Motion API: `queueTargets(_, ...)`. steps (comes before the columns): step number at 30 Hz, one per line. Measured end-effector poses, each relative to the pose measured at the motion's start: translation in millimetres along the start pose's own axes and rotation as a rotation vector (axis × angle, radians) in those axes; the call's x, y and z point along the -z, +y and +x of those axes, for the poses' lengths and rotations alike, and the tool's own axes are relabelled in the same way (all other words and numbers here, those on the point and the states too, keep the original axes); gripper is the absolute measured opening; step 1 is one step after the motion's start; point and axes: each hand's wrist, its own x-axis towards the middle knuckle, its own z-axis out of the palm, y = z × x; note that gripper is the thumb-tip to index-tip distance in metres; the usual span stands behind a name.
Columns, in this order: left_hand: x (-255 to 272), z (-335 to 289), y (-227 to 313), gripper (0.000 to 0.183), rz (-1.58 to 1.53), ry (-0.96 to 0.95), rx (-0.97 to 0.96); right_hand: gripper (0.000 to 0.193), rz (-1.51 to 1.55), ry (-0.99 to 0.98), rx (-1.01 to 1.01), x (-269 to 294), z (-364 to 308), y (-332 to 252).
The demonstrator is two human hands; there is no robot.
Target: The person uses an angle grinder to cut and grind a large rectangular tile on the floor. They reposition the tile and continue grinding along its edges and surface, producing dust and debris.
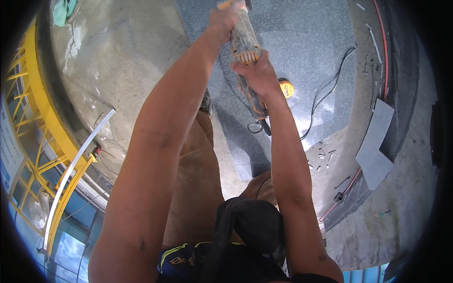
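Gripping an orange power tool (245,47) above a grey stone slab (306,61), the left hand (225,19) wraps its front end and the right hand (257,75) closes around its body. A yellow tape measure (286,87) lies on the slab just beside the right hand.

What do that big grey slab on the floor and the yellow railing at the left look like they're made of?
The slab looks like polished stone, probably granite: fine grey speckle with a bright glare patch on its surface. The railing looks like painted metal: thin straight bars joined in a frame, with an even yellow coat. The floor around the slab seems to be bare concrete, rough, blotchy and dusty.
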Motion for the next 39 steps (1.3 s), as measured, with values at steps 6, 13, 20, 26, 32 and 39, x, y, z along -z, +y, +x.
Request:
queueTargets(6, -2, -2, -3, 0.044, 0.002, 0.046, 0.055, 0.074, 0.01, -0.026, -0.008, 1, -1, 3)
queueTargets(13, 8, 28, -11, 0.035, -0.114, -0.07, 0.019, 0.076, 0.084, -0.018, 0.027, -6, 13, -1)
queueTargets(20, 8, 44, -5, 0.029, -0.157, -0.117, -0.115, 0.077, 0.114, -0.051, 0.045, -3, 23, -13)
queueTargets(26, 4, 52, 16, 0.023, -0.253, -0.158, 0.143, 0.077, 0.157, -0.081, 0.069, 0, 40, -23)
queueTargets(32, 4, 53, 15, 0.025, -0.205, -0.103, 0.124, 0.076, 0.163, -0.083, -0.009, 1, 33, -26)
queueTargets(39, 14, 42, -12, 0.028, -0.18, -0.215, -0.107, 0.073, 0.176, -0.084, -0.009, 1, 10, -21)
